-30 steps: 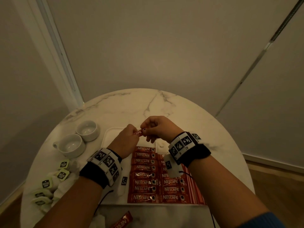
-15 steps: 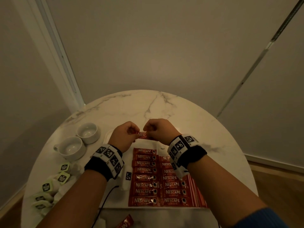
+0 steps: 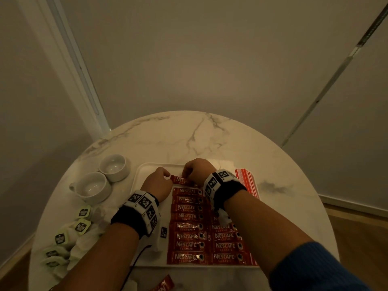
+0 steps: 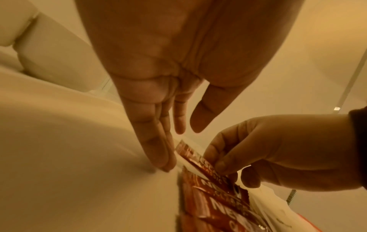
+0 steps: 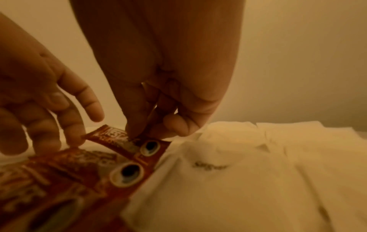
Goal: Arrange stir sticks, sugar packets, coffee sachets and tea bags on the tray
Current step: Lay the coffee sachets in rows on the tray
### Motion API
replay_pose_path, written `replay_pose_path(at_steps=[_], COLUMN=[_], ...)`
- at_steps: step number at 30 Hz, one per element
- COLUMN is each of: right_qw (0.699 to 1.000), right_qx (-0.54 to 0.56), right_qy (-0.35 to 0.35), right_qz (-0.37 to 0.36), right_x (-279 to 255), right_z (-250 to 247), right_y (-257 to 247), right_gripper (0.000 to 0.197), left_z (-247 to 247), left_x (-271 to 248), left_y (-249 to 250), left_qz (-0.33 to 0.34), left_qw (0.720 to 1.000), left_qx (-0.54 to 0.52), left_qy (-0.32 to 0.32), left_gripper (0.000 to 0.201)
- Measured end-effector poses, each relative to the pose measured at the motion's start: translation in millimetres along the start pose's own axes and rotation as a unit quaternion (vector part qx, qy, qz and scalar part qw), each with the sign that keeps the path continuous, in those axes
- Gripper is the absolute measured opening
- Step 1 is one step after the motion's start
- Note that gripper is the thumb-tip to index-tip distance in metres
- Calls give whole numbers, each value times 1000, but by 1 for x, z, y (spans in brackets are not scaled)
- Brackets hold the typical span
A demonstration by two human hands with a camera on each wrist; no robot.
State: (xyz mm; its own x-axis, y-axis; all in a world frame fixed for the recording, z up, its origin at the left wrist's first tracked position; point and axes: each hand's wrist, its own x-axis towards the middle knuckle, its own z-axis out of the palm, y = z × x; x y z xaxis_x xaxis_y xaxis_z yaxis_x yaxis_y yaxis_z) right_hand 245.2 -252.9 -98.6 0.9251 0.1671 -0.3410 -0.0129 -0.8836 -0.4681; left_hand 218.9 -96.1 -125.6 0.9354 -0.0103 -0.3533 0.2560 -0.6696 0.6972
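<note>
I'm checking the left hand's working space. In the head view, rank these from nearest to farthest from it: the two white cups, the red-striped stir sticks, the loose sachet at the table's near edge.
From the left hand:
1. White cups, just to its left.
2. Red-striped stir sticks, right of the tray, past the right hand.
3. Loose sachet, at the table's near edge.

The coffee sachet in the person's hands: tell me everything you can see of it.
The coffee sachet is a slim red foil-like stick printed NESCAFE in white, with a cup picture near one end. It lies nearly flat at the far end of the left column of matching sachets on the white tray. The right hand pinches it; the left hand's straight fingertips are at its other end, contact unclear. Its near edge seems to overlap the next sachet.
</note>
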Motion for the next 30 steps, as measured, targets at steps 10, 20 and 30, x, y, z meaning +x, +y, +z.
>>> replay_pose_path(at_steps=[10,20,30], right_qw=[1000,991,988], right_qx=[0,-127,-147], right_qy=[12,3,-11], right_qz=[1,-52,-41], right_x=[-1,-35,-41], right_z=[-3,-17,-10], right_y=[13,41,40], right_gripper=[25,25,32], left_z=[5,12,14], left_x=[0,2,-4], left_y=[1,0,3], left_qz=[47,92,135], left_qw=[998,985,961], left_qx=[41,111,203], left_qy=[-15,-91,-128], left_gripper=[27,42,50])
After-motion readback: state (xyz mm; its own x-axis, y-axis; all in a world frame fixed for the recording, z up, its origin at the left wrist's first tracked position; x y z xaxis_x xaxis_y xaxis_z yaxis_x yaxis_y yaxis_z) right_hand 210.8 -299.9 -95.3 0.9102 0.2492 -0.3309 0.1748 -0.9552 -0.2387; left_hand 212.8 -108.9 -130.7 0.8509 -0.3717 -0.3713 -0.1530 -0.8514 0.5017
